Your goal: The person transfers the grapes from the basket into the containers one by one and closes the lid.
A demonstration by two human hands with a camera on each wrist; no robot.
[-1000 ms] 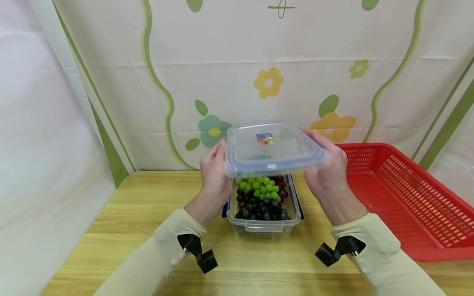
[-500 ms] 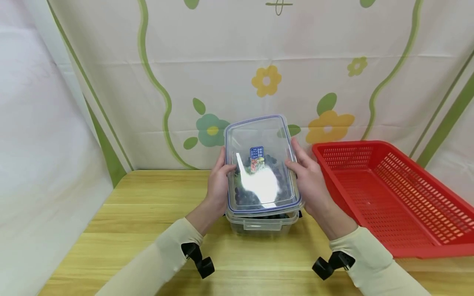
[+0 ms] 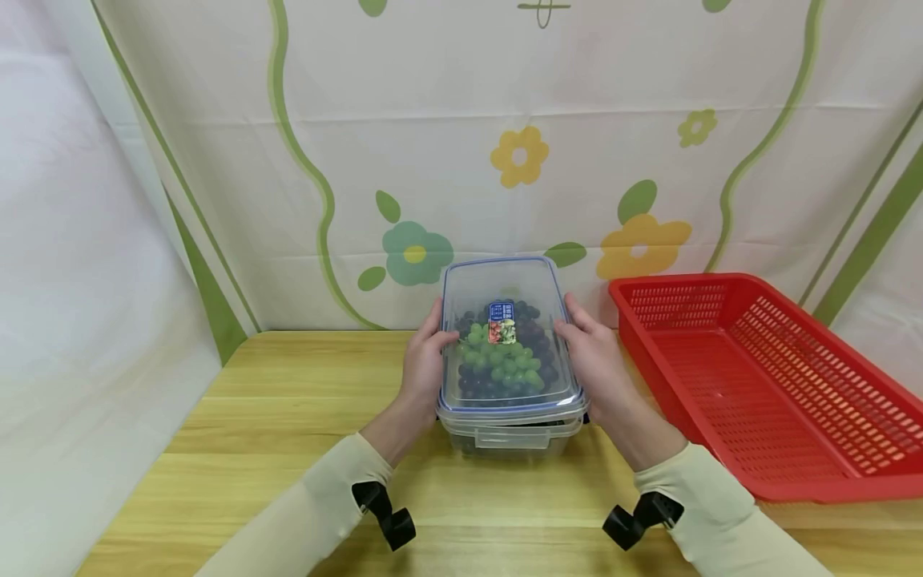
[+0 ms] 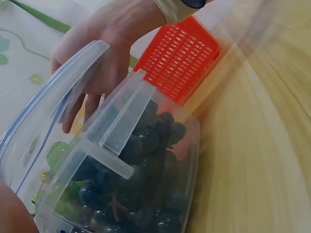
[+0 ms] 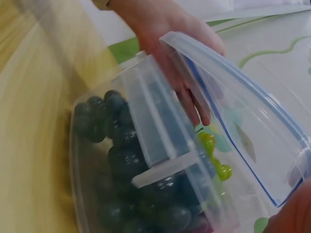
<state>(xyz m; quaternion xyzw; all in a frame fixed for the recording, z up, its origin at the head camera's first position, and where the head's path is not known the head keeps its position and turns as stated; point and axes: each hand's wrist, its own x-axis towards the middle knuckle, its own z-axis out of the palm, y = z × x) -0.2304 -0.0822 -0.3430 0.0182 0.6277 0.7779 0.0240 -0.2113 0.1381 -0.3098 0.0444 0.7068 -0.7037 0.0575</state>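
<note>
A clear lid [image 3: 497, 280] with a blue seal and a small label is held by both hands over a clear plastic container [image 3: 512, 441]. My left hand [image 3: 421, 365] grips its left edge, thumb on top; my right hand [image 3: 600, 365] grips its right edge likewise. The lid tilts, its far end raised, and both wrist views show a gap between it and the container's rim. Green grapes [image 3: 497, 357] show through it. Dark grapes [image 4: 146, 141] fill the container's near end. Fingers under the lid are partly hidden.
A red perforated basket [image 3: 721, 393] stands on the right of the wooden table [image 3: 303, 401], close to my right hand. Behind the table hangs a flower-patterned cloth [image 3: 433, 152].
The lid has turned and come down from higher up over the container. Its far end has dropped in the last half second. Both hands moved with it, keeping their grip.
</note>
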